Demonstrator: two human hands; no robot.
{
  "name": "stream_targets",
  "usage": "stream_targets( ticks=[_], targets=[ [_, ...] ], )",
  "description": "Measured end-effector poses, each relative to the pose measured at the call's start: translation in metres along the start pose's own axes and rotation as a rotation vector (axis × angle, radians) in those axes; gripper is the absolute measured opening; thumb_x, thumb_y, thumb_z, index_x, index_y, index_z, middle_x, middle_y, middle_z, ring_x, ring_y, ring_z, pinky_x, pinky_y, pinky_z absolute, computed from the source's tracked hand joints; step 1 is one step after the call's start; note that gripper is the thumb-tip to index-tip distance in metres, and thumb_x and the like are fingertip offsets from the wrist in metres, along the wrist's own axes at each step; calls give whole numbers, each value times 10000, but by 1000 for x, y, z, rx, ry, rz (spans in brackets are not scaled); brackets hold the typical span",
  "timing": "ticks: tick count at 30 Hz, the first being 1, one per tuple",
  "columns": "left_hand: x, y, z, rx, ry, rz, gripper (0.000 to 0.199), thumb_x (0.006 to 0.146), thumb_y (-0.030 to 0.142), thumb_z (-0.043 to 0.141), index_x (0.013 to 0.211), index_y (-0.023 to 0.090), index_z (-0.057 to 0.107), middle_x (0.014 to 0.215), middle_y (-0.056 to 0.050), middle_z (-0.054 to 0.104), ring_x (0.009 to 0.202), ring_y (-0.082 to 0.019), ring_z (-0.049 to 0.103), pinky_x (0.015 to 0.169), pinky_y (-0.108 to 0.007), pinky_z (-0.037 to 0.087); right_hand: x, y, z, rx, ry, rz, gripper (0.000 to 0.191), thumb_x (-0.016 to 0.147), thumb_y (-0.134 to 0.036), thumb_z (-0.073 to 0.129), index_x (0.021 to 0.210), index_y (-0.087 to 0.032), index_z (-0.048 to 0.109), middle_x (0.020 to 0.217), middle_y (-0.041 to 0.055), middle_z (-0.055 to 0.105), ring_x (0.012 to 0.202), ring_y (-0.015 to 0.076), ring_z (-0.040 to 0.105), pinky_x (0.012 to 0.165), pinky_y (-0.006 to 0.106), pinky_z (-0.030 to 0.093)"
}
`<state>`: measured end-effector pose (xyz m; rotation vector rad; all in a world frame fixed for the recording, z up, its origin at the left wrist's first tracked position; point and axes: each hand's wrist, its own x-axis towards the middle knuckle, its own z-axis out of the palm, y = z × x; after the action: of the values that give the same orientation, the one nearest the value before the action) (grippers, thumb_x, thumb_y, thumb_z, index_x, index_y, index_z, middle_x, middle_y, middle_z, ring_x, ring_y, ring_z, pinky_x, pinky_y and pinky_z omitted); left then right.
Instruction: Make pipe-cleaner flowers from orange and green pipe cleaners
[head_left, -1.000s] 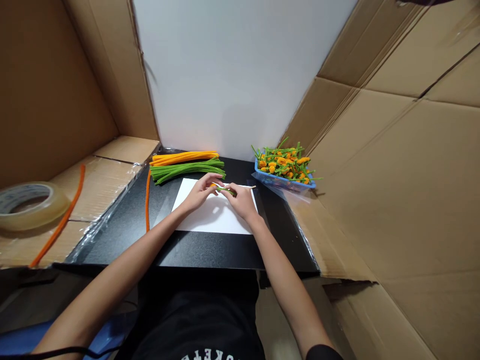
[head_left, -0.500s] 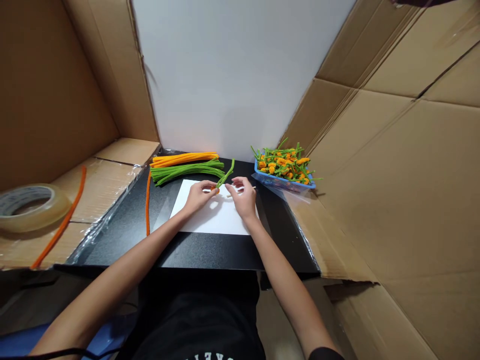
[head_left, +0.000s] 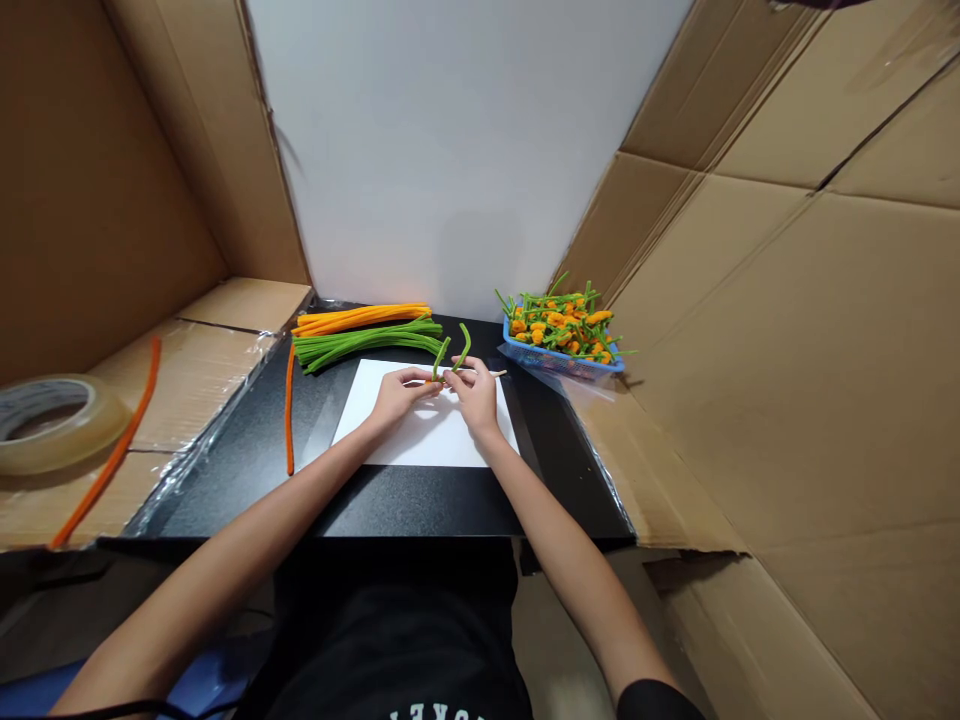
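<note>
Parted the green stems (head_left: pixel 463 345) above left hand (head_left: pixel 399 397) and right hand (head_left: pixel 478 396) since moments earlier, pinching their lower ends with both close together.

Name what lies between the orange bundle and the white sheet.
The green bundle lies between the orange bundle and the white sheet, as the head view shows.

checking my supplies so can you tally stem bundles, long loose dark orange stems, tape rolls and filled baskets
Yellow-orange fuzzy stem bundle: 1
Green fuzzy stem bundle: 1
Long loose dark orange fuzzy stems: 2
Clear round tape roll: 1
Filled blue plastic basket: 1
Total: 6
</note>
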<state>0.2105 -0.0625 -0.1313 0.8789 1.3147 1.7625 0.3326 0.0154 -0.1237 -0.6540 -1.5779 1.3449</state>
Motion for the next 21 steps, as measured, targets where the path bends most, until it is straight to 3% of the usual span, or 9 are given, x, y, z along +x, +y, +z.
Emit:
stream_targets(
  ticks=[4,8,11,16,21],
  targets=[
    [0,-2,1,48,-20,69,420,539,412,906,818,129,771,870,-115,770,794,-239,713,837,-398,549,4,4,0,-85,-50,-47,354,825,-285,620,1165,-185,635,819,29,730,752,180,665,712,291,516],
    [0,-5,1,38,36,75,516,523,364,915,940,133,716,894,-101,767,830,-238,720,801,-376,564,8,6,-2,-170,-157,-88,302,848,-283,546,1080,-187,714,954,56,736,818,185,639,738,297,513],
    [0,-6,0,-15,60,55,583,513,324,922,990,146,636,857,-81,763,805,-228,729,796,-373,565,8,5,-3,-200,-192,-97,281,845,-278,535,1032,-183,722,945,60,731,802,183,633,737,304,512],
    [-1,-6,2,-15,12,47,628,530,311,914,1038,156,580,858,-85,765,833,-236,736,800,-360,550,5,4,-5,-138,-23,-16,249,762,-284,666,985,-175,651,776,28,706,721,174,662,715,300,536],
    [-3,-5,5,-17,35,57,570,515,301,921,961,151,600,864,-80,766,811,-224,726,780,-344,542,7,6,-5,-107,-11,27,182,741,-316,671,847,-169,656,785,56,719,760,191,687,717,303,546]
  ],
)
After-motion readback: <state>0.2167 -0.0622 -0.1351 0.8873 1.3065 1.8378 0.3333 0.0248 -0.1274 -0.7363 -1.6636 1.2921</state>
